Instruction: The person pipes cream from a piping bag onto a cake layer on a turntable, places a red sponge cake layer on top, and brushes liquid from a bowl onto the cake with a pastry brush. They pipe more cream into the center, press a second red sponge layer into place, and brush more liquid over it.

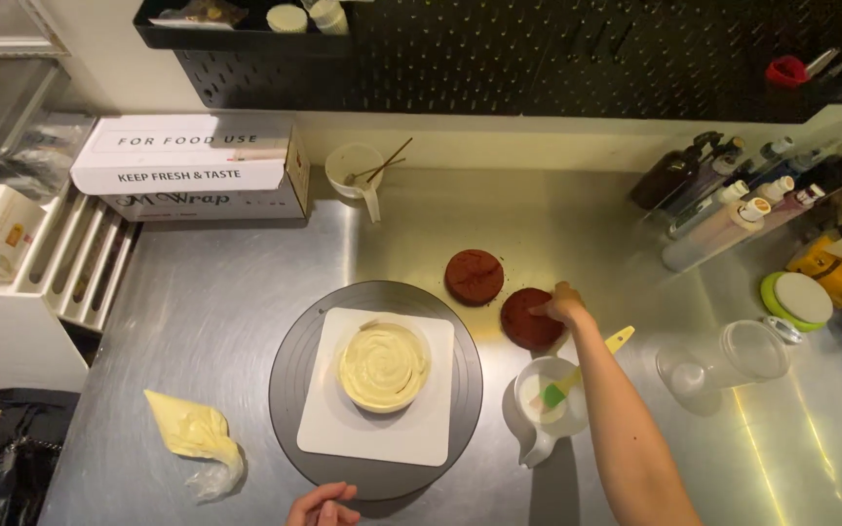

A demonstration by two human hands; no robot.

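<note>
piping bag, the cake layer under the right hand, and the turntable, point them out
piping bag (pixel 190 429), head view, on its cream-filled middle
cake layer (pixel 526 325), head view, on its bare top
turntable (pixel 289 375), head view, on its bare left rim

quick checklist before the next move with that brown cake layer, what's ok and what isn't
1. Right hand on the nearer brown cake layer: ok, fingers touch its top.
2. Firm grip on it: cannot tell.
3. Cream-topped cake sits centred on the white square board: ok.
4. Board on the dark turntable: ok.
5. Left hand at the turntable's near edge: ok.
6. White jug with green brush stands close under the right forearm: not ok.
</note>
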